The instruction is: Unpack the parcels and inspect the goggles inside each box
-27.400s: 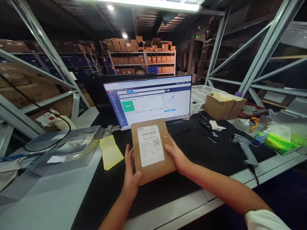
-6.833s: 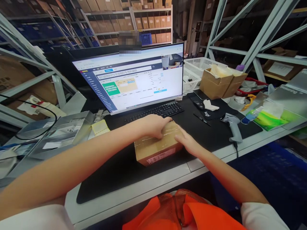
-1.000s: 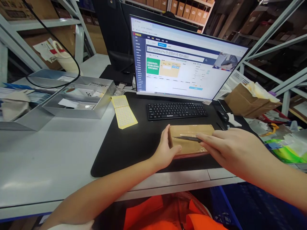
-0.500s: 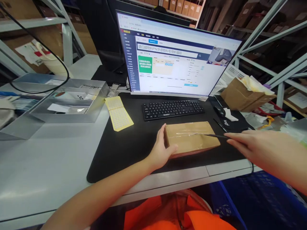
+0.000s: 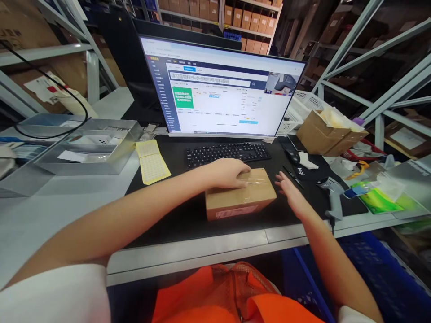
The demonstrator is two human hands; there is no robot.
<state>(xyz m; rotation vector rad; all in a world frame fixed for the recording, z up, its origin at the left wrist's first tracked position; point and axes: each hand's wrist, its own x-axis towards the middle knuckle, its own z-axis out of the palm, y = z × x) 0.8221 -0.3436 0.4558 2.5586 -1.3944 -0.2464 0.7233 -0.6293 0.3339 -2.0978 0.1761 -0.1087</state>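
Observation:
A brown cardboard box (image 5: 259, 190), taped along its top and with a pinkish label on its front side, lies on the black desk mat. My left hand (image 5: 229, 174) reaches over its left part, fingers and thumb closed on the top. Just past the box's right end, my right hand (image 5: 289, 190) is in the air with fingers apart and nothing visible in it. The dark thin blade seen earlier does not show. Near that hand a black pen (image 5: 292, 176) rests on the mat.
Behind the box are a keyboard (image 5: 222, 152) and a lit monitor (image 5: 215, 98). Yellow label sheets (image 5: 152, 162) lie at left, by grey trays (image 5: 114, 167). To the right are a mouse (image 5: 294, 156), a barcode scanner (image 5: 335, 199) and an open carton (image 5: 318, 134).
My left hand has gone from the box's left end to its top. My right hand no longer shows the thin blade and has opened beside the box. The camera view has shifted.

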